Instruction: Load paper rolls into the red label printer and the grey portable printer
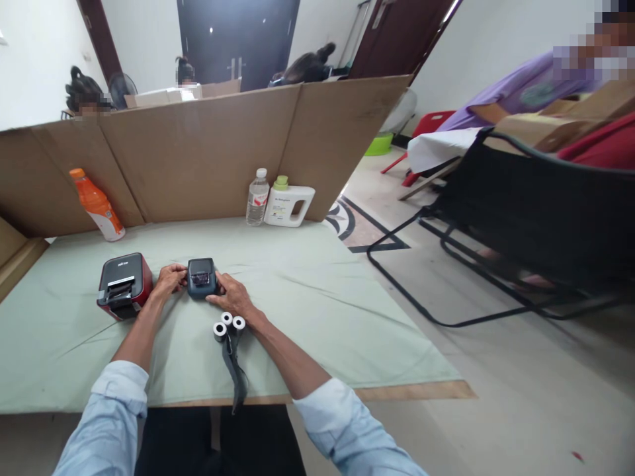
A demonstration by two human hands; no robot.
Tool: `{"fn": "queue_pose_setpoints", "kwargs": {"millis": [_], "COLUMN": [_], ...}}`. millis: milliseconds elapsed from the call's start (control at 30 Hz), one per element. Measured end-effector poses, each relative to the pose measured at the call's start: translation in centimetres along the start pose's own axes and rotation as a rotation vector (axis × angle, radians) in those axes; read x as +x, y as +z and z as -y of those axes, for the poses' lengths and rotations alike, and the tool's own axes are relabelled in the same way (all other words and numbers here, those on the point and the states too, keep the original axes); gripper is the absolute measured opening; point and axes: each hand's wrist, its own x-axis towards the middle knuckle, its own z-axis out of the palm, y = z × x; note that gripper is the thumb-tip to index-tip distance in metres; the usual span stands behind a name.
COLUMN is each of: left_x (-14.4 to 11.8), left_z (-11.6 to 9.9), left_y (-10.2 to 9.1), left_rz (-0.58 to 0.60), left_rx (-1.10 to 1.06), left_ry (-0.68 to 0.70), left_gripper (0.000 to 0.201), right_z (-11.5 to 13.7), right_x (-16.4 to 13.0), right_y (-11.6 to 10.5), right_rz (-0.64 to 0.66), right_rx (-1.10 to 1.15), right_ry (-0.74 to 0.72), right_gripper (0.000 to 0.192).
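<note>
A small dark blue-grey printer (pixel 201 277) sits on the pale green tablecloth (pixel 317 311). My left hand (pixel 169 280) grips its left side and my right hand (pixel 231 295) presses against its right side. Just in front of my right hand lie three small white paper rolls (pixel 229 324), with a dark strap (pixel 233 367) trailing from them toward the table's front edge. A larger red and black printer (pixel 124 284) stands to the left of my left hand, not touched.
An orange drink bottle (pixel 96 204) leans at the back left. A clear water bottle (pixel 257 197) and a white jug with green cap (pixel 288 204) stand against the cardboard screen (pixel 198 152). A black folding chair (pixel 520 218) and other people are beyond.
</note>
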Motion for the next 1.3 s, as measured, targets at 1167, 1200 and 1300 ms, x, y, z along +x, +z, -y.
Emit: {"fn": "queue_pose_setpoints", "kwargs": {"millis": [1167,1200,1300], "left_x": [0.42,0.54,0.95], "left_z": [-0.46,-0.37,-0.1], "left_y": [0.19,0.22,0.32], "left_rz": [-0.049,-0.053,-0.057], "left_rx": [0.032,0.033,0.033], "left_ry": [-0.07,-0.074,-0.087], "left_gripper": [0.008,0.008,0.008], "right_z": [0.16,0.04,-0.35], "right_x": [0.09,0.11,0.16], "right_y": [-0.36,-0.27,0.02], "right_rz": [0.029,0.027,0.024], "right_rx": [0.024,0.022,0.016], "right_ry": [0.047,0.046,0.044], "right_gripper": [0.057,0.059,0.061]}}
